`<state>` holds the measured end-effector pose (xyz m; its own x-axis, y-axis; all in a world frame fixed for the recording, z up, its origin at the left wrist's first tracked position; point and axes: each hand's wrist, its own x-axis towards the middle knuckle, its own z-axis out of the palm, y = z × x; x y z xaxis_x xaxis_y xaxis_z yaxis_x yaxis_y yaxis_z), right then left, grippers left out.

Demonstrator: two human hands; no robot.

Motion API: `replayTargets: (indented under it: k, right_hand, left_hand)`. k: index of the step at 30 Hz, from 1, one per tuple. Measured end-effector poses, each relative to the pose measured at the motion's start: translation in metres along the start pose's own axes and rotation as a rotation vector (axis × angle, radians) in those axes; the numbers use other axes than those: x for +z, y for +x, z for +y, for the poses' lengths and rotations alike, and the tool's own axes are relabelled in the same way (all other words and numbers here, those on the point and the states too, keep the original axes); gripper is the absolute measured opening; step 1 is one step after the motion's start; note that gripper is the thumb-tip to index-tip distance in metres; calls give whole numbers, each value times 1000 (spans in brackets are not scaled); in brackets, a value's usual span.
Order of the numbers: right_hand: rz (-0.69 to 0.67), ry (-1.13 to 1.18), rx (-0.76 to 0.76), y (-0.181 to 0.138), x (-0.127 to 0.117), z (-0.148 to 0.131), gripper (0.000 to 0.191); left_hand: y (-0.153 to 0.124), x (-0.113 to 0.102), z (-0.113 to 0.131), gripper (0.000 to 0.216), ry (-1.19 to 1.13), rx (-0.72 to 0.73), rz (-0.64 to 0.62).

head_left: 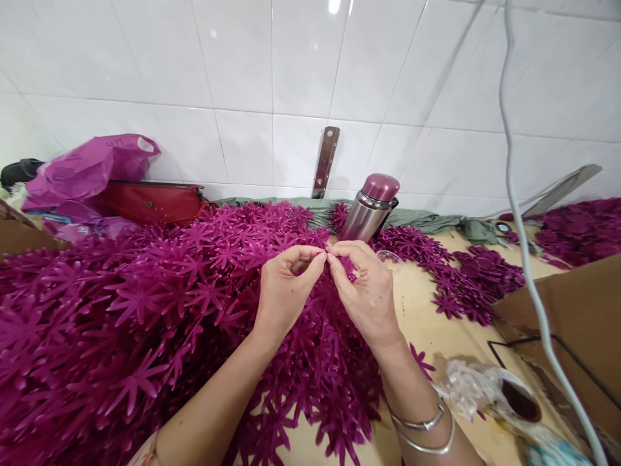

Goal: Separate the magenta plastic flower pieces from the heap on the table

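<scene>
A big heap of magenta plastic flower pieces (121,310) covers the left and middle of the table. My left hand (284,291) and my right hand (363,291) meet above the heap, fingertips pinched together near the centre. Both hands are closed; a bit of magenta flower piece (347,266) shows between the fingers of the right hand. What the left fingers pinch is too small to make out. Two silver bangles (424,433) sit on my right wrist.
A pink-capped steel flask (371,208) stands just behind my hands. A pink plastic bag (87,169) and a red pouch (150,202) lie at the back left. More flower pieces (460,278) lie right, beside a cardboard box (567,323) and a hanging cable (521,213).
</scene>
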<state>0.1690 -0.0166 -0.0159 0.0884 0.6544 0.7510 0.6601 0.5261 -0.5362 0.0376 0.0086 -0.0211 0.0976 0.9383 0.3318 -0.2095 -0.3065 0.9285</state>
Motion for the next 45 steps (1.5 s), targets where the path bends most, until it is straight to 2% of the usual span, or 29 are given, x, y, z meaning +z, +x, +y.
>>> replayTargets:
  k: [9,17,24,33,36,45]
  right_hand:
    - [45,-36,-61,-3,6,-6,13]
    - [63,152,130,0,5,-5,11]
    - [79,82,64,-4,8,-9,14]
    - [107,24,48,-6,12,-11,14]
    - [101,85,111,-5,13,-9,14]
    - [107,462,485,-8,19,9,6]
  left_hand:
    - [3,-1,-1,7,5,0,27]
    - [1,2,4,12,-11,-32,37]
    - [4,-2,3,11,-31,-31,43]
    - [6,-1,-4,8,-21,-32,44]
    - [6,-2,-6,6,-3,-22,34]
    - [4,0,-13,8,-64,-17,-43]
